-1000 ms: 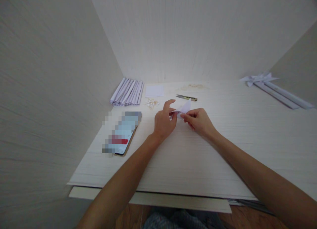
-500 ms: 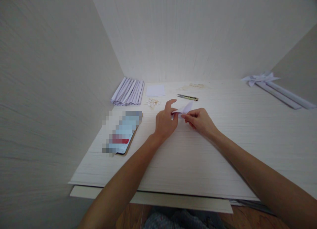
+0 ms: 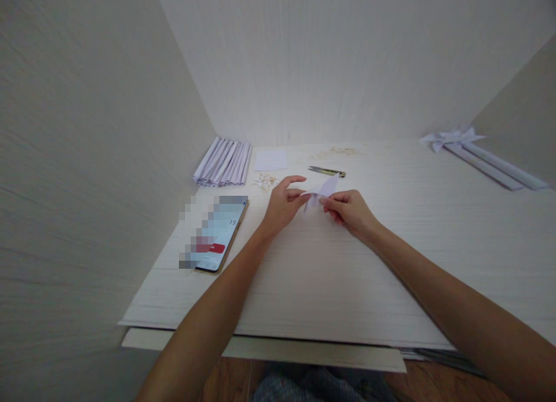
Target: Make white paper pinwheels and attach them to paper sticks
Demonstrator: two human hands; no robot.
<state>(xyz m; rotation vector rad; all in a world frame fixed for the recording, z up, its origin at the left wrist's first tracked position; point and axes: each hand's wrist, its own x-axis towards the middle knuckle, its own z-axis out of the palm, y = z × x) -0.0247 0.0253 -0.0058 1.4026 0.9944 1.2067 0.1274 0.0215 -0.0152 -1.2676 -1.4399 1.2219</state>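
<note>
A small piece of white paper (image 3: 329, 186), with bent-up pointed flaps, is held above the middle of the table between both hands. My left hand (image 3: 280, 205) pinches its left edge between thumb and fingers, the index finger raised and curved. From the other side, my right hand (image 3: 353, 211) grips the paper with thumb and forefinger, its remaining fingers curled under. Small scissors (image 3: 326, 171) lie just beyond the paper, blades to the left. The fingertips hide part of the folds.
A phone (image 3: 223, 234) lies left of my forearm. Behind it are a bundle of rolled paper sticks (image 3: 223, 161), a flat white sheet (image 3: 271, 160) and a little heap of small pale bits (image 3: 266, 182). Paper pinwheels (image 3: 454, 138) with rolled sticks (image 3: 489, 164) rest at the back right.
My left hand has shifted slightly left and turned, its index finger now lower. The paper's flaps sit differently, with one pointing down between the hands. My right hand keeps its pinch.
</note>
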